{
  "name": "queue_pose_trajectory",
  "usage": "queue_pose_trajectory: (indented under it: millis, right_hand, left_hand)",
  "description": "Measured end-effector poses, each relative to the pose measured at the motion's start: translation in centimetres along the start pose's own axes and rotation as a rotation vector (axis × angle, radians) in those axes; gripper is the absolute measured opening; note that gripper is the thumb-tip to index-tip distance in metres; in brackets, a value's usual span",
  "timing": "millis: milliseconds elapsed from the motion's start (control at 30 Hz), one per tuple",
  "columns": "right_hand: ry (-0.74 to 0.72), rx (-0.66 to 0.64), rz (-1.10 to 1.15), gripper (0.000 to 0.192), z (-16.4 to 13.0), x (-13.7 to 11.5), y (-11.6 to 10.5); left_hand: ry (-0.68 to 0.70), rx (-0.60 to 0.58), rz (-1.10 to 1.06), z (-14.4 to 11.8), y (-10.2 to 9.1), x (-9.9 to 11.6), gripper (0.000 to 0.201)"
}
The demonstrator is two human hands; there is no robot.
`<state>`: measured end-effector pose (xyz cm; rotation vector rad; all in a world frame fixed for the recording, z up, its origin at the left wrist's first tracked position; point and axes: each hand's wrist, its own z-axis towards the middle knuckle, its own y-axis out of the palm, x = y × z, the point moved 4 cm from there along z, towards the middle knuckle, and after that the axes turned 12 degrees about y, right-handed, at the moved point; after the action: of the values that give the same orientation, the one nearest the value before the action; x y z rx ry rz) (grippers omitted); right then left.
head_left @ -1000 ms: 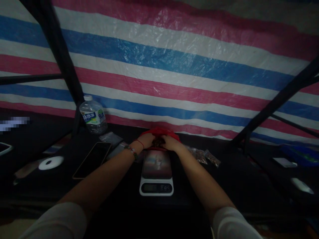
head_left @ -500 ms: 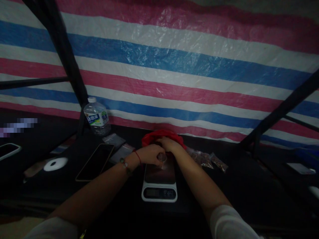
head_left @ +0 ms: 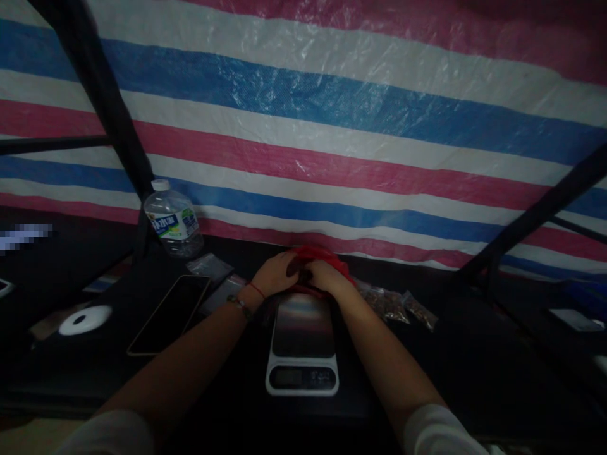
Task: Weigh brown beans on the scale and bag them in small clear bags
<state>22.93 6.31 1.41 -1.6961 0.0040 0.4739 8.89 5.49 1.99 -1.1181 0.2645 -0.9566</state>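
Observation:
A red plastic bag (head_left: 332, 259) lies open behind a white kitchen scale (head_left: 303, 347). My left hand (head_left: 277, 273) is at the bag's left side, fingers curled at its mouth. What they hold, if anything, is too dark to make out. My right hand (head_left: 325, 275) reaches into the same bag from the right, its fingertips hidden among dark contents. Both hands are close together just beyond the scale's metal plate, which carries nothing. The scale's display faces me.
Several small clear bags of brown bits (head_left: 393, 305) lie right of the red bag. Left are flat clear bags (head_left: 211, 268), a phone (head_left: 171, 314), a white oval object (head_left: 85, 320) and a big clear bottle (head_left: 175, 221). A striped tarp (head_left: 332, 164) hangs behind the black table.
My left hand has moved from above the scale plate, where it held a small clear thing, forward to the red bag. My right hand stays at the bag. The view has shifted slightly.

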Motion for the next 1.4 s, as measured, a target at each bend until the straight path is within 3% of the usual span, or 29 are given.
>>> queue_pose_trajectory:
  millis: [200, 333, 500, 667, 833, 967, 1133, 1200, 1267, 1333, 1400]
  right_hand:
    - [0.045, 0.098, 0.015, 0.027, 1.0, 1.5, -0.6]
    - [0.058, 0.234, 0.22, 0.021, 1.1, 2.0, -1.6]
    - [-0.01, 0.362, 0.415, 0.015, 0.8, 0.3, -1.9]
    - [-0.031, 0.332, 0.493, 0.019, 0.8, -1.2, -1.6]
    - [-0.098, 0.276, 0.567, 0.041, 0.5, -1.5, -1.8]
    - [-0.128, 0.309, 0.505, 0.052, 0.5, -1.1, -2.0]
    - [-0.074, 0.383, 0.346, 0.049, 0.4, -0.3, -2.7]
    - [0.016, 0.351, 0.195, 0.042, 0.1, 0.0, -2.9]
    - [0.058, 0.219, 0.044, 0.034, -0.1, 0.2, -2.6]
    - [0.025, 0.061, -0.039, 0.027, -0.3, 0.1, -1.7]
    - [-0.026, -0.016, -0.045, 0.031, -0.4, -0.2, -0.7]
  left_hand:
    - [-0.05, -0.142, 0.046, -0.9, 0.1, 0.1, 0.03]
    - [-0.051, -0.132, 0.063, -0.8, 0.4, 0.4, 0.035]
    - [-0.057, -0.09, 0.035, -0.7, 1.1, 0.1, 0.043]
    - [-0.116, -0.048, -0.03, -0.6, 1.7, -0.7, 0.037]
    - [-0.121, -0.004, -0.088, -0.6, 2.0, -0.7, 0.038]
    - [-0.116, 0.019, -0.119, -0.7, 2.0, -0.8, 0.043]
    - [-0.072, 0.122, -0.113, -1.0, 1.9, -1.1, 0.045]
    - [-0.066, 0.159, -0.086, -1.1, 1.8, -1.1, 0.046]
    - [-0.076, 0.174, -0.057, -1.2, 1.6, -1.1, 0.046]
    - [-0.087, 0.174, -0.037, -1.3, 1.5, -1.0, 0.046]
    - [-0.088, 0.194, -0.028, -1.4, 1.3, -0.9, 0.046]
